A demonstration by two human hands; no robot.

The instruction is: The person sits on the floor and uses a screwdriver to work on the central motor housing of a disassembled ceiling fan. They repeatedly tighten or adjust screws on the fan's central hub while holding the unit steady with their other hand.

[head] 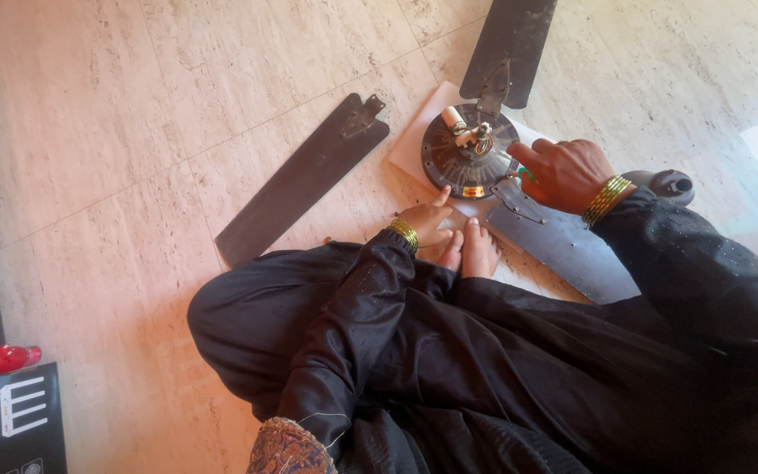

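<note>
Three fan blades in shot, all dark. Far left edge: red object (6, 358) on the floor (116, 114), black box (10, 421) with white markings just below it. Moving right: one detached blade (300, 180) flat on the tiles, its metal bracket end pointing toward the motor, well apart from your hands.

Your left hand (427, 224) is low, just in front of your bare feet (471, 250), fingers (439, 198) loosely curled, tips near the floor at the motor's near edge. Can't tell if it's pinching anything small. Gold bangles on that wrist.

Fan motor housing (469, 161) sits round-face-up on a pale sheet (414, 145), wiring and a white cylindrical part showing on top. Second blade (511, 48) attached at its far side, pointing away from you.

Your right hand (563, 174) is on the motor's right rim, fingers closed around something green (528, 174), mostly hidden, can't tell what it is. Index finger points at the housing. Third blade (563, 246) lies under that hand and forearm, bracket end meeting the motor.

Right of your wrist: dark rounded fan part (668, 184) on the floor.
</note>
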